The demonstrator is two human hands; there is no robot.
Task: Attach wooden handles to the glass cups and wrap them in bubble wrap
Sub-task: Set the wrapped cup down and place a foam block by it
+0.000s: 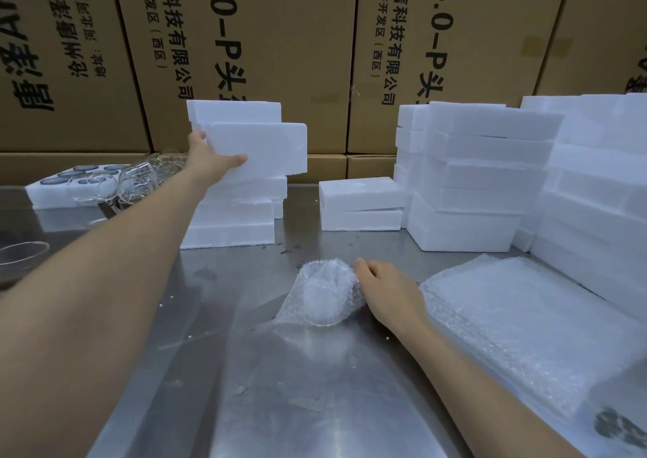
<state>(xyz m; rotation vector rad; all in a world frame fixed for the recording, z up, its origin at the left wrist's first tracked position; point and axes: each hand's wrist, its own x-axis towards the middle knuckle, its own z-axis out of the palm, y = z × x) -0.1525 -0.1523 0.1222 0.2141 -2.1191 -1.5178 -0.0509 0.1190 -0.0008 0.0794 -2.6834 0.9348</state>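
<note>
A glass cup wrapped in bubble wrap [324,293] lies on its side in the middle of the steel table [266,405]. My right hand [387,291] grips its right side, fingers curled over the wrap. My left hand [210,154] reaches far out and holds a white foam box [261,151] lifted off the top of the left foam stack [232,212], thumb on its front face. Several bare glass cups [140,181] lie at the far left. No wooden handle shows.
A foam tray with round holes [66,186] sits far left, a glass rim [22,256] at the left edge. Bubble wrap sheets [528,335] lie on the right. Foam box stacks [483,177] fill the back right; two boxes [360,205] sit centre. Cardboard cartons [280,37] wall the back.
</note>
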